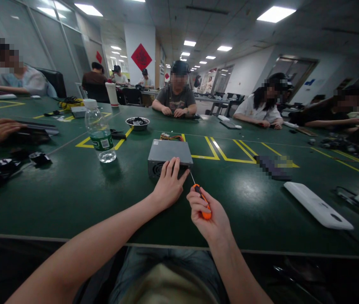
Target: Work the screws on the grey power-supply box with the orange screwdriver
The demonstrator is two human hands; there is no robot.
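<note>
A grey computer power supply (pixel 169 151) lies on the green table, its fan grille facing me and a bundle of coloured wires (pixel 171 137) behind it. My left hand (pixel 170 183) rests against its front face and top edge, fingers stretched out and apart. In my right hand (pixel 209 211) is an orange and black screwdriver (pixel 205 204), the fingers wrapped round its handle. The thin shaft points up and left to the power supply's front right corner, near my left index finger. Whether the tip sits in a screw is too small to tell.
A water bottle (pixel 102 137) stands left of the power supply, with a metal bowl (pixel 137 123) of small parts behind. A white device (pixel 317 204) lies at right. Black parts (pixel 4 169) and another person's hand (pixel 0 131) are at left. Several people sit around the table (pixel 246 228).
</note>
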